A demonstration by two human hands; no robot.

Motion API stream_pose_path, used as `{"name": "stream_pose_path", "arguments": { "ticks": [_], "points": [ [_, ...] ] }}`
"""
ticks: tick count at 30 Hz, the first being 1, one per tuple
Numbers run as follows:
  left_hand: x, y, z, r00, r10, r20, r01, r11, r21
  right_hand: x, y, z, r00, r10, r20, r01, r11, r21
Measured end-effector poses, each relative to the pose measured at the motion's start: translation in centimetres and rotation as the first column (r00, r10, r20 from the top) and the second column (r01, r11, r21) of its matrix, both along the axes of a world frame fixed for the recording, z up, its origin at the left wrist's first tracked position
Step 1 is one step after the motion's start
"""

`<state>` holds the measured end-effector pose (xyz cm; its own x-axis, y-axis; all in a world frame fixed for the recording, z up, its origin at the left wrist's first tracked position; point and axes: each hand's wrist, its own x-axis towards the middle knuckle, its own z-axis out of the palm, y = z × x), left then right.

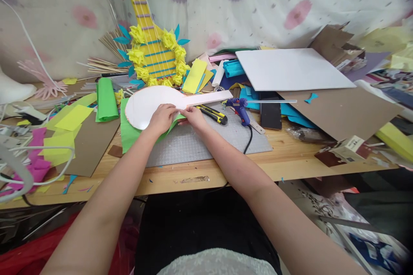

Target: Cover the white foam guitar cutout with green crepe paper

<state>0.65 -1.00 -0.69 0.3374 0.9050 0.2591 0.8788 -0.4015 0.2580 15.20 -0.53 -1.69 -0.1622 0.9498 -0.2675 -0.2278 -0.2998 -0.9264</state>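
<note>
A white lute-shaped cutout [146,104] with a rounded body and a straight neck lies over green crepe paper [129,135] on a grey cutting mat [180,150]. My left hand [164,118] rests on the body's lower edge, fingers closed on the paper there. Beside it, my right hand [194,118] pinches the green paper where body and neck meet. The fingertips of both hands nearly touch and partly hide that edge. A yellow-black utility knife [213,114] lies just right of my right hand, below the neck.
A blue glue gun [238,109] with a glue stick and black cord lies on the mat's right part. Behind stands a yellow paper-flowered instrument [155,58]. A phone [270,111], white board [290,68], brown cardboard [342,111] and green crepe roll [106,99] lie around.
</note>
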Motion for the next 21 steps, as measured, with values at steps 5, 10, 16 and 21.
{"name": "stream_pose_path", "arguments": {
  "ticks": [5, 10, 16, 21],
  "points": [
    [-0.8, -1.4, 0.8, 0.998, -0.056, 0.016, 0.059, 0.975, -0.215, 0.2, 0.0, 0.5, 0.999, -0.016, -0.040, 0.015, 1.000, -0.021],
    [0.4, -2.5, 0.5, 0.997, 0.006, -0.078, -0.017, 0.990, -0.137, 0.4, -0.1, 0.5, 1.000, -0.001, 0.016, 0.001, 1.000, 0.000],
    [1.8, -2.3, -0.9, 0.993, 0.107, -0.045, -0.108, 0.994, -0.026, 1.1, 0.6, 0.1, 0.984, 0.043, 0.173, -0.058, 0.995, 0.084],
    [1.5, -2.2, -1.2, 0.986, 0.154, 0.061, -0.155, 0.988, 0.012, 2.8, 1.1, -0.7, 0.929, -0.131, 0.345, 0.084, 0.985, 0.149]
  ]
}}
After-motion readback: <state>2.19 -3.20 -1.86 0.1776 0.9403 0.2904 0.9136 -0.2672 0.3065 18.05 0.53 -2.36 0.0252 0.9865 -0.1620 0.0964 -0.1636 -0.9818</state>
